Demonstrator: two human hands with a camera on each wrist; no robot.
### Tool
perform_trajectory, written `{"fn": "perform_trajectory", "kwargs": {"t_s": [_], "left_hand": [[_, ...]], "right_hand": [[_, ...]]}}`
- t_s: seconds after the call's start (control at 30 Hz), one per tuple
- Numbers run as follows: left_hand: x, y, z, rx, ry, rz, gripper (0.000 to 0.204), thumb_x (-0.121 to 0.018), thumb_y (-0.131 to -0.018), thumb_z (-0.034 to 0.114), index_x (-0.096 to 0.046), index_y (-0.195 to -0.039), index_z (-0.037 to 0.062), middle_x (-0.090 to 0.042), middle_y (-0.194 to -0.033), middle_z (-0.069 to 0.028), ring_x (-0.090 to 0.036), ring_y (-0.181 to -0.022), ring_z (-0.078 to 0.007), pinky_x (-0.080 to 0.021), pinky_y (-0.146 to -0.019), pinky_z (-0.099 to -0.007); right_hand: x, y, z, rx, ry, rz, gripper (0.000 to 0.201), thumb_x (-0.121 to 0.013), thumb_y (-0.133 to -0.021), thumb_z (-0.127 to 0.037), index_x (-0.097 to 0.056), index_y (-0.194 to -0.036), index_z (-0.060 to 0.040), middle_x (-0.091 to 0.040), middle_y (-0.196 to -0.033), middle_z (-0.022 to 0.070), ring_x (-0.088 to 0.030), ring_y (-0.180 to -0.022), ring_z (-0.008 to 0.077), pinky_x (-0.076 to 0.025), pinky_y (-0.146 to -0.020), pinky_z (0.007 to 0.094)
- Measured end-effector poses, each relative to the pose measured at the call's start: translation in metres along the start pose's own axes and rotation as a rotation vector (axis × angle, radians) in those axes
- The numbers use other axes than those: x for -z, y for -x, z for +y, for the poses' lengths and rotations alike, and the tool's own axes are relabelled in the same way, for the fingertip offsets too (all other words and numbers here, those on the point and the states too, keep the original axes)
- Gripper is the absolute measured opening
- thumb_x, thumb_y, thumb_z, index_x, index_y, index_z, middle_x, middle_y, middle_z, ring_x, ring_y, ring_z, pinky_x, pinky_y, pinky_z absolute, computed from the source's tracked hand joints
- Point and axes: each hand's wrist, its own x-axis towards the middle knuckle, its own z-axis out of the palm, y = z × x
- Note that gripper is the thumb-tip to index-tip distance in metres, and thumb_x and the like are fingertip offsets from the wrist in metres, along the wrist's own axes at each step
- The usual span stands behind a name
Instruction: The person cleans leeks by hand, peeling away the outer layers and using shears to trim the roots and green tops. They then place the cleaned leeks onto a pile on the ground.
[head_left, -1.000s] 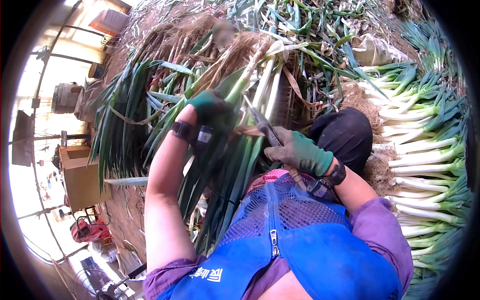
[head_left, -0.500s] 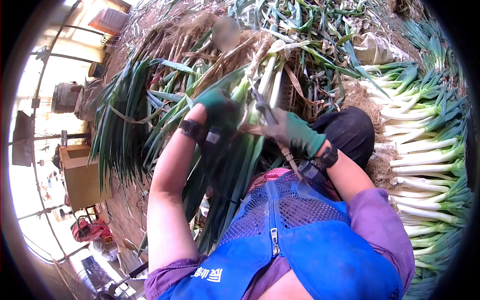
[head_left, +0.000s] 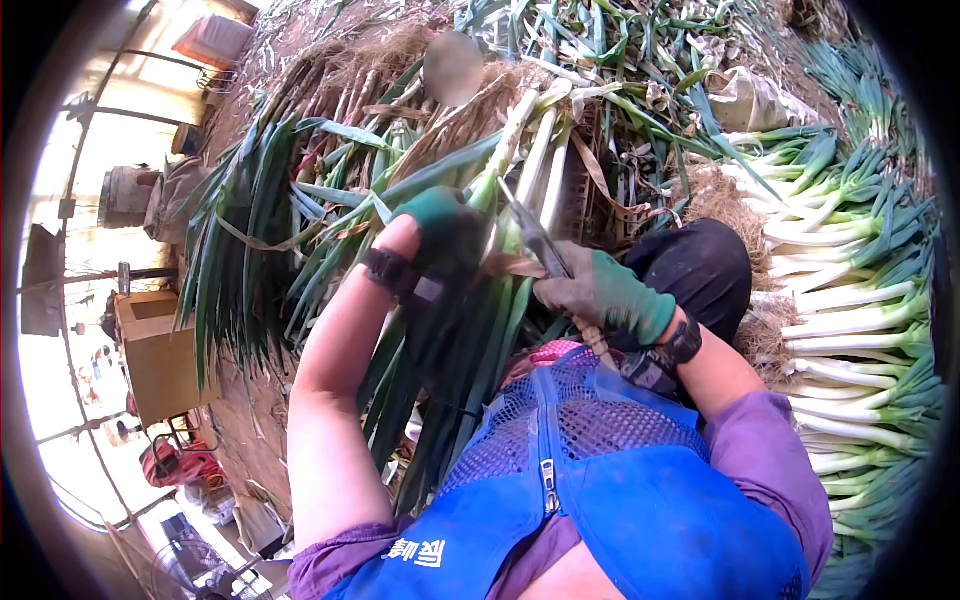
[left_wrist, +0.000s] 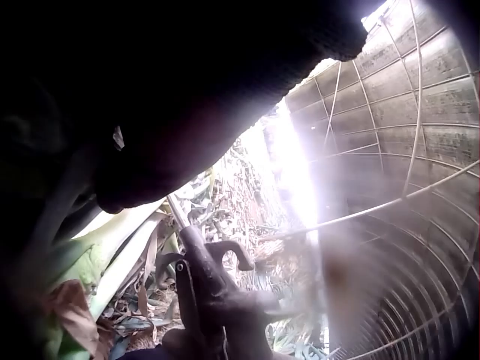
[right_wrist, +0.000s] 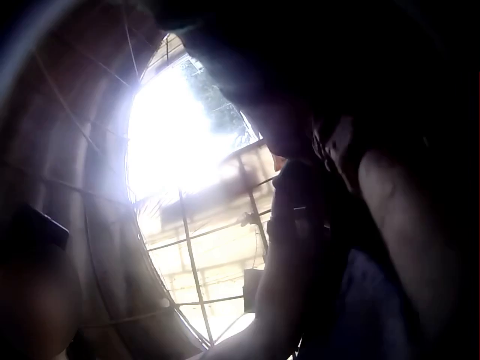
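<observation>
My gloved left hand [head_left: 440,228] grips a leek [head_left: 508,145] below its pale shank, the root end pointing away from me and the green leaves hanging toward my lap. In my gloved right hand [head_left: 608,295] is an air blow gun [head_left: 540,245], its thin nozzle angled at the leek near the left hand. A hose [head_left: 595,342] runs back from it toward my vest. The left wrist view shows the gun's trigger body [left_wrist: 214,281] beside pale leek stalks [left_wrist: 112,259]. The right wrist view is mostly dark and hides the right hand's fingers.
Untrimmed leeks [head_left: 250,215] with brown roots lie heaped at the left. Cleaned white leeks [head_left: 850,320] are stacked in a long row at the right. Loose leaves [head_left: 620,40] litter the ground ahead. A cardboard box [head_left: 160,360] stands at far left.
The left hand has shifted slightly right and toward me with the leek, which stands straighter. The right hand moved forward with the blow gun, then back.
</observation>
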Motion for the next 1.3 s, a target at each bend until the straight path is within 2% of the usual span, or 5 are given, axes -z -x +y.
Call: {"fn": "perform_trajectory", "kwargs": {"t_s": [0.23,0.67,0.8,1.17,1.3], "left_hand": [[0.011,0.011,0.052,0.060,-0.303,-0.079,0.049,-0.072,-0.075,0.042,-0.073,-0.101,0.0013,-0.072,-0.098,-0.0238,-0.070,-0.092,-0.0375,-0.054,-0.084,-0.0436],[0.004,-0.007,0.007,0.273,0.458,0.059,0.043,-0.075,-0.078,0.040,-0.075,-0.099,0.0017,-0.074,-0.091,-0.0124,-0.070,-0.080,-0.0244,-0.056,-0.074,-0.0364],[-0.011,-0.002,0.006,-0.209,0.039,0.035,0.044,-0.074,-0.080,0.038,-0.073,-0.101,-0.0010,-0.073,-0.087,-0.0116,-0.069,-0.077,-0.0193,-0.054,-0.073,-0.0336],[-0.024,0.014,0.044,0.194,0.031,0.025,0.050,-0.068,-0.078,0.046,-0.072,-0.098,-0.0005,-0.071,-0.091,-0.0238,-0.070,-0.087,-0.0360,-0.053,-0.082,-0.0439],[-0.024,0.017,0.047,0.240,0.085,0.000,0.051,-0.067,-0.079,0.046,-0.071,-0.097,-0.0010,-0.071,-0.092,-0.0246,-0.070,-0.089,-0.0374,-0.053,-0.082,-0.0451]], "right_hand": [[0.017,-0.045,0.023,-0.061,-0.032,0.100,0.054,-0.065,-0.082,-0.044,-0.065,-0.109,0.0025,-0.068,-0.101,0.0285,-0.069,-0.096,0.0375,-0.052,-0.083,0.0419],[0.003,0.017,0.010,-0.057,-0.199,-0.148,0.022,-0.067,-0.088,-0.021,-0.062,-0.097,-0.0013,-0.060,-0.079,-0.0007,-0.055,-0.069,0.0089,-0.046,-0.064,0.0254],[0.028,-0.016,0.014,-0.116,-0.238,0.109,0.023,-0.066,-0.087,-0.022,-0.063,-0.093,0.0002,-0.062,-0.080,0.0033,-0.058,-0.070,0.0120,-0.048,-0.065,0.0275],[0.082,-0.161,0.089,0.743,0.987,0.275,0.021,-0.064,-0.088,-0.030,-0.072,-0.102,-0.0171,-0.066,-0.083,0.0119,-0.066,-0.081,0.0247,-0.053,-0.070,0.0333],[0.078,-0.154,0.067,0.069,0.380,0.268,0.018,-0.063,-0.090,-0.026,-0.073,-0.101,-0.0172,-0.065,-0.091,0.0124,-0.065,-0.084,0.0264,-0.053,-0.073,0.0346]]}}
